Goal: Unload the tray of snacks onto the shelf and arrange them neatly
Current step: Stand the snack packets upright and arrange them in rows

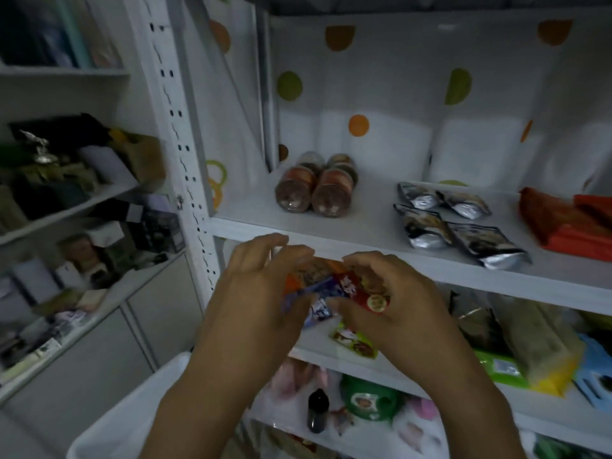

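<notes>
Both hands hold a small bunch of snack packets [334, 286], orange, red and purple, just below the front edge of the white shelf [364, 233]. My left hand [261, 293] grips the packets from the left with curled fingers. My right hand [390, 299] pinches them from the right. On the shelf stand several round clear snack cups [314, 187] at the left, silver-and-black pouches [453, 223] in the middle and red-orange packets [569, 223] at the right. The white tray [132, 415] shows at the bottom left, partly hidden by my forearms.
A lower shelf carries a green-and-yellow packet [354, 341], a brown bag [536, 339] and a blue item [596, 376]. Below it sit a dark bottle [317, 410] and a green tub [367, 400]. A cluttered shelf unit [66, 193] stands at the left, beyond a perforated white upright [185, 154].
</notes>
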